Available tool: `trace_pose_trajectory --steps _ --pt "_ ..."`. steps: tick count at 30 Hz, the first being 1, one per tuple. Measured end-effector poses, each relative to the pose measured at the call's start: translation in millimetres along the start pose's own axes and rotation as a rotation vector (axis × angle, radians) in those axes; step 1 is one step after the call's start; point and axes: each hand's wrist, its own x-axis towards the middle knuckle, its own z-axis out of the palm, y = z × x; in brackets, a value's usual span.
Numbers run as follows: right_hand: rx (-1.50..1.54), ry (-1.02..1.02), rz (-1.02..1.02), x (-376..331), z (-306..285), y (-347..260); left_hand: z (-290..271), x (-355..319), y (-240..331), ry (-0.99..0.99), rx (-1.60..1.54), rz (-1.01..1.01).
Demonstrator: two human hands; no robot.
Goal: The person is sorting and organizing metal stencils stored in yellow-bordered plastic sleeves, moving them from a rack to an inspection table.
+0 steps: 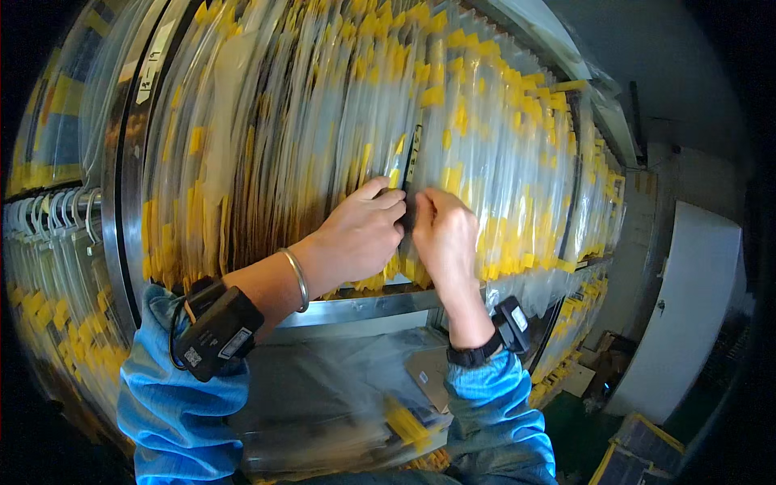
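Clear plastic sleeves [323,105] with yellow tape on their edges hang packed side by side on a rack in front of me. My left hand [364,230], a metal bangle at its wrist, is closed on sleeve edges near the middle of the row. Just right of it, my right hand [446,234] has its fingers curled against the edge of another plastic sleeve [436,153]. Between the two hands runs a dark narrow gap, where a dark strip with a pale written label [414,153] stands upright. The fingertips are partly hidden among the sleeves.
A metal rail [356,309] runs below the row. Under it lies a flat, plastic-covered stack [315,404] with yellow tape. White hangers [69,210] carry more sleeves at the left. A pale panel [683,307] leans at the right, with dark yellow-edged pieces [638,453] on the floor.
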Motion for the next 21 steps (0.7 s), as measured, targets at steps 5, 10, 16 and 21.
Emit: trace_pose_trajectory --steps 5,10,16,21 --pt "-0.237 -0.217 -0.001 11 14 6 4 2 5 0.028 -0.032 -0.015" --pt "-0.046 -0.206 -0.067 12 5 13 -1 0 8 0.027 -0.034 -0.053" --pt "0.303 0.005 0.125 -73 -85 26 -9 12 54 0.026 0.065 -0.222" --pt "0.339 -0.11 0.09 -171 -155 115 2 30 158 0.137 -0.315 -0.137"
